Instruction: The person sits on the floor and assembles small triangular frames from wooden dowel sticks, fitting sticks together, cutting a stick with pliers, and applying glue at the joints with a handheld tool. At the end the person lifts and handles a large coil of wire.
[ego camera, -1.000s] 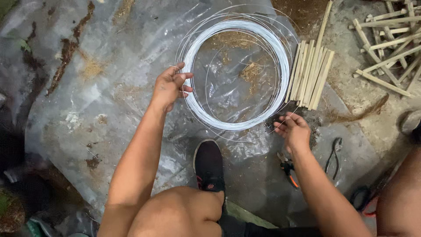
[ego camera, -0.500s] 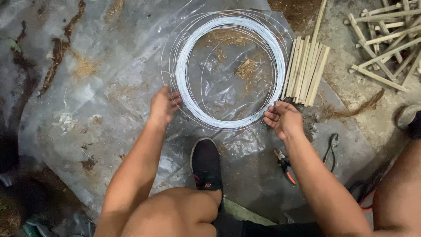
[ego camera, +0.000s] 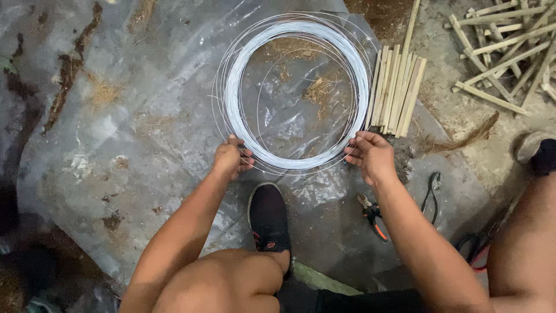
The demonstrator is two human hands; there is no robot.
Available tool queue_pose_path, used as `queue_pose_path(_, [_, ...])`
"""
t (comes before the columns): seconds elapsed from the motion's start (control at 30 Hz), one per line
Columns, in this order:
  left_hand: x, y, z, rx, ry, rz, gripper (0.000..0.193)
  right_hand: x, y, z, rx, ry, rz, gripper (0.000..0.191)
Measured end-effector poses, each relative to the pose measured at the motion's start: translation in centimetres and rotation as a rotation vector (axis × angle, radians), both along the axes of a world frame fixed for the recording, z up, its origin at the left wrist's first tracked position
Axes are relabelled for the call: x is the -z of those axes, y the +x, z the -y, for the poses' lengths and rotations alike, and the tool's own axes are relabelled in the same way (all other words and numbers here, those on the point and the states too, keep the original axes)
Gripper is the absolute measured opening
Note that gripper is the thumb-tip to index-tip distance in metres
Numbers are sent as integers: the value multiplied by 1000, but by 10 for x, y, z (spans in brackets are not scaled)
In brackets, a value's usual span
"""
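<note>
Wire coil [ego camera: 243, 64]: white, laid flat on plastic sheet [ego camera: 116, 133].
Left hand [ego camera: 230, 159]: fingers curled on the coil's near-left rim.
Right hand [ego camera: 370, 156]: fingers half-bent, gripping its near-right rim.
Bamboo sticks [ego camera: 397, 87]: just right of the coil.

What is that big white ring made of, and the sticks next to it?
The coil looks like thin metal wire with a whitish, perhaps coated finish: many fine strands loop round, some springing loose. The left hand and right hand grip its near edge. The sticks seem to be split bamboo or pale wood: flat, dull, straight strips.
</note>
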State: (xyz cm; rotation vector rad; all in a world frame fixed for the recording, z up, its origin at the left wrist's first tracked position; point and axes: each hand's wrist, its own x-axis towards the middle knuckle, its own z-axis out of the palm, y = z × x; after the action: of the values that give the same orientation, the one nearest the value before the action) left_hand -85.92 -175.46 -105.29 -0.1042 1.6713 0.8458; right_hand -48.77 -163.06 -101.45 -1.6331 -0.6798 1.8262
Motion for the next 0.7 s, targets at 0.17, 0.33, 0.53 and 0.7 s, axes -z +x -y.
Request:
queue_pose_path(0.17, [16, 1, 5, -8, -4, -29, 46, 29, 7, 9, -27, 93, 268, 27])
queue_pose_path(0.33, [34, 9, 9, 105, 203, -488, 44, 44, -1, 51, 52, 11, 269, 41])
queue_pose_path(0.53, [-7, 33, 6, 232, 122, -1163, 84, 51, -30, 94, 125, -337, -62, 41])
queue_pose_path(0.7, [-52, 66, -5, 1202, 612, -1185, 70, 55, -51, 87, 229, -402, -141, 35])
